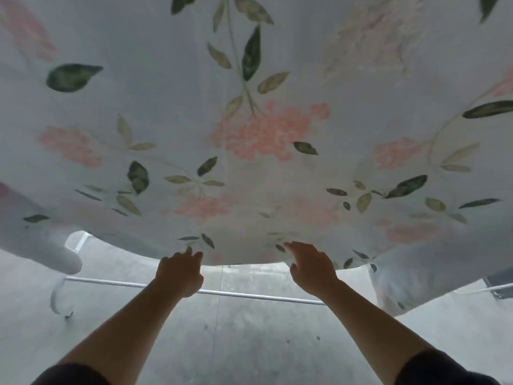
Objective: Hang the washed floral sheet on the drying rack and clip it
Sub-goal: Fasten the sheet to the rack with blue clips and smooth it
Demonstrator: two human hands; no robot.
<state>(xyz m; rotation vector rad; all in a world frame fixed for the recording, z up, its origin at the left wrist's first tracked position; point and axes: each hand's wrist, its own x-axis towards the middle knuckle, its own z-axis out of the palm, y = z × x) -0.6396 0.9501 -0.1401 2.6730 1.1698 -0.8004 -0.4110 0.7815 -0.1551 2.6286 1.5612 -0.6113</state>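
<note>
The floral sheet [263, 129], pale with pink flowers and green leaves, hangs spread out in front of me and fills most of the head view. Its lower hem curves just above my hands. My left hand [179, 273] pinches the hem left of centre, fingers closed on the cloth. My right hand [311, 269] grips the hem right of centre. Below the hem a white bar of the drying rack [249, 293] runs across behind my wrists, with a curved white foot [57, 298] at the left. No clips are visible.
A grey concrete floor [244, 345] lies beneath, with a seam running down the middle. Bunched folds of the sheet hang at the left [41, 245] and right [410, 282]. A dark object [499, 282] shows at the right edge.
</note>
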